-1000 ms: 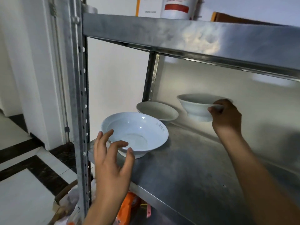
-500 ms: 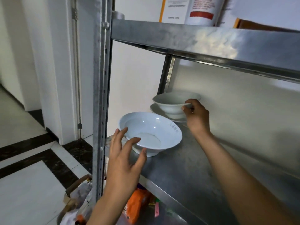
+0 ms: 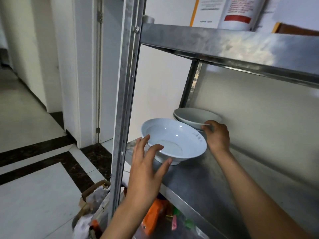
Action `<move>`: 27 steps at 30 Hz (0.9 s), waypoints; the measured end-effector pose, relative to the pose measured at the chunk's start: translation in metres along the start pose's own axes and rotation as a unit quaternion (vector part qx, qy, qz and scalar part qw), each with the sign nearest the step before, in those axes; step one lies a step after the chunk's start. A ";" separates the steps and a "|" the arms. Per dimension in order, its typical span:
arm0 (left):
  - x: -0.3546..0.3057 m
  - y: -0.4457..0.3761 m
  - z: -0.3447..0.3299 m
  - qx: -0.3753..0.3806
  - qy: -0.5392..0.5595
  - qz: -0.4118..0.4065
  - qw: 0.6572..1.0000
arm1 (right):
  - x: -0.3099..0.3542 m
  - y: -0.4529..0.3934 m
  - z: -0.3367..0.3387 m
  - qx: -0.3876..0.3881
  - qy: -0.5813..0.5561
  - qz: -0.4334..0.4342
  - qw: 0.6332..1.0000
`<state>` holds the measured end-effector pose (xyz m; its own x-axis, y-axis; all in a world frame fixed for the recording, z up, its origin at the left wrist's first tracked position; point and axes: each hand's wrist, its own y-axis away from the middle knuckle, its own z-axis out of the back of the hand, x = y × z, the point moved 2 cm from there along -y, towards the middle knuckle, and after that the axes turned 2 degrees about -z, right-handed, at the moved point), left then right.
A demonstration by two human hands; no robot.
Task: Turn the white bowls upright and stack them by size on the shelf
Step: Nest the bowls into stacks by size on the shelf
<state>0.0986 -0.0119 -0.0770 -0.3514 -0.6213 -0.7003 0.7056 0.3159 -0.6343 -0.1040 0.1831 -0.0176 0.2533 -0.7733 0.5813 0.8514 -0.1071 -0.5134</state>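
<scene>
Three white ceramic bowls upright on steel shelf (image 3: 198, 183): small bowl (image 3: 193, 116) nested in rear bowl (image 3: 176, 117), right hand (image 3: 217, 135) pinching rim to seat it. Left hand (image 3: 146, 171) w/ fingers spread at wide front bowl (image 3: 172, 138), prob. steadying; contact unclear.

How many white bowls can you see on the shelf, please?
3: a wide front bowl by the left hand; two nested at the back, the top bowl and the lower bowl.
</scene>
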 end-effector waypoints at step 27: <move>-0.032 -0.043 -0.010 -0.082 0.182 -0.073 0.977 | -0.068 0.048 0.006 0.176 0.266 -0.110 0.941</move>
<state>0.0728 0.0016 -0.0309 -0.6582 -0.3820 -0.6488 0.5331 0.3720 -0.7599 -0.0773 0.2340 -0.0781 -0.1338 -0.9702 0.2020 0.9795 -0.1605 -0.1219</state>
